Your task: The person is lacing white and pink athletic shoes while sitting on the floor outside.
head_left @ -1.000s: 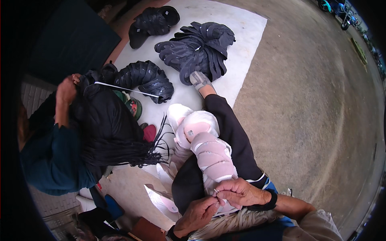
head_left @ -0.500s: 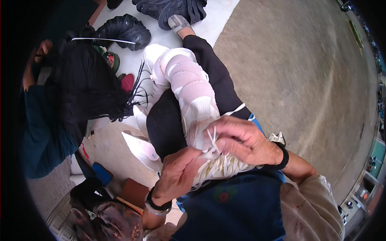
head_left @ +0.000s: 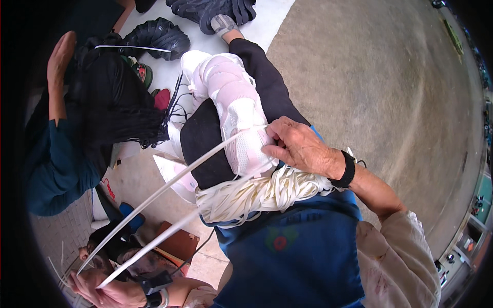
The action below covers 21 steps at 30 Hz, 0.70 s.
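My left hand [head_left: 110, 291] is closed on a white shoelace [head_left: 169, 189], far out at the lower left. Two long strands of it stretch taut from there to the shoe upper on my lap. That white and pale pink upper [head_left: 249, 149] is the nearest of a nested row [head_left: 231, 87] lying along my black-trousered leg. At its right edge my right hand [head_left: 303, 146] is closed, thumb and fingers pinching where the lace reaches it. Just below, a thick bundle of cream-white laces [head_left: 262, 197] lies across my lap, over a blue apron [head_left: 287, 262].
Another person's raised hand [head_left: 60, 54] is at the far left, beside black hanging laces [head_left: 136, 123]. Black nested uppers [head_left: 159, 38] lie on a white sheet [head_left: 205, 43] ahead. A brown box [head_left: 177, 244] stands low on the left. Concrete floor [head_left: 370, 77] spreads to the right.
My left hand has swung from the upper to the lower left, drawing the lace out long. My right hand has shifted slightly up and left. The other person's hand has risen.
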Each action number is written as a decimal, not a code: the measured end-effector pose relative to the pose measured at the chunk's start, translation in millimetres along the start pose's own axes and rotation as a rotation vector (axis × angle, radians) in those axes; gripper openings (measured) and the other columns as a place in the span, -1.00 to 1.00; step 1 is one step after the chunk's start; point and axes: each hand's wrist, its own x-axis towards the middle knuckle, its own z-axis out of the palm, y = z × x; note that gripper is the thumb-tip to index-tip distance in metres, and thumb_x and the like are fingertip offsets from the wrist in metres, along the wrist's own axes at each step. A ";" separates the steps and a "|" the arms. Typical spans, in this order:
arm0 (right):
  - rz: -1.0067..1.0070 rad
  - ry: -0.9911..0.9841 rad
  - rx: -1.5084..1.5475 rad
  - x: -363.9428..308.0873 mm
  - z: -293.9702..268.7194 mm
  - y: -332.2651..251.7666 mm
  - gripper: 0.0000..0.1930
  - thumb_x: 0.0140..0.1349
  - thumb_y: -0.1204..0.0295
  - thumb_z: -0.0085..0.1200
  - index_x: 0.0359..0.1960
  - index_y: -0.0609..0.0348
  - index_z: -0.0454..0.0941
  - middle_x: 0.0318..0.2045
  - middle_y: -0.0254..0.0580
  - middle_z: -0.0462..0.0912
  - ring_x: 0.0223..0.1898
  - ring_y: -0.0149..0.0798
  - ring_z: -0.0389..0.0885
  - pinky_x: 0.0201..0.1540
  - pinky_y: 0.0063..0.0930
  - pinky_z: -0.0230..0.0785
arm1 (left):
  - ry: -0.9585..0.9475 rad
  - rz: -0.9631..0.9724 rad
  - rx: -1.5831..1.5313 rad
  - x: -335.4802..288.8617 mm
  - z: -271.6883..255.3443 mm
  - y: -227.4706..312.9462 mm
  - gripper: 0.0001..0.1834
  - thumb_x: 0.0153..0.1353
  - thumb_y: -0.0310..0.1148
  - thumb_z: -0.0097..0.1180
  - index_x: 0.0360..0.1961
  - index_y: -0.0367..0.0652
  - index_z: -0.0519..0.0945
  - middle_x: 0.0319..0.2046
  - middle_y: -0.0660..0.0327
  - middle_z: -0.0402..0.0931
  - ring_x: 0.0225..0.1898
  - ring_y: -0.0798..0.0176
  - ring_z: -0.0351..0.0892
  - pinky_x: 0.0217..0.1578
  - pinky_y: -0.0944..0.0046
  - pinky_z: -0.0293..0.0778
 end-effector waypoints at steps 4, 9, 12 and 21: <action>-0.043 -0.046 0.108 -8.7 -8.4 -17.9 -0.75 0.16 0.39 0.20 -0.29 0.36 0.47 -0.34 0.08 0.52 -0.34 0.06 0.58 -0.26 -0.21 0.46 | 0.104 0.088 -0.015 -18.1 -23.3 76.1 -0.93 0.37 -0.56 -0.19 -0.21 -0.32 0.36 -0.56 0.23 0.25 -0.53 0.35 0.27 -0.19 0.19 0.39; -0.246 0.150 0.161 -2.9 -14.5 -22.5 -0.70 0.11 0.39 0.25 -0.19 0.32 0.52 -0.22 0.01 0.51 -0.17 0.00 0.57 -0.14 -0.29 0.47 | 0.223 0.258 -0.026 -60.0 -72.5 211.8 -0.91 0.33 -0.62 -0.17 -0.36 -0.29 0.35 -0.57 0.25 0.24 -0.52 0.33 0.32 -0.02 0.08 0.42; -0.187 0.180 0.185 -2.1 -11.9 -17.4 -0.66 0.08 0.40 0.27 -0.16 0.34 0.50 -0.21 0.03 0.50 -0.16 0.03 0.56 -0.10 -0.27 0.46 | 0.295 0.337 -0.032 -72.8 -72.2 228.7 -0.84 0.30 -0.65 -0.17 -0.45 -0.27 0.34 -0.58 0.25 0.23 -0.52 0.31 0.34 0.08 0.02 0.45; -0.189 0.132 0.188 8.7 -30.1 -45.6 -0.82 0.15 0.48 0.19 -0.26 0.33 0.57 -0.38 -0.05 0.55 -0.38 -0.06 0.60 -0.28 -0.38 0.48 | 0.227 0.121 0.592 -26.5 -4.1 -23.4 -0.80 0.41 -0.41 -0.19 -0.34 -0.30 0.38 -0.60 0.29 0.17 -0.58 0.39 0.25 -0.24 0.48 0.46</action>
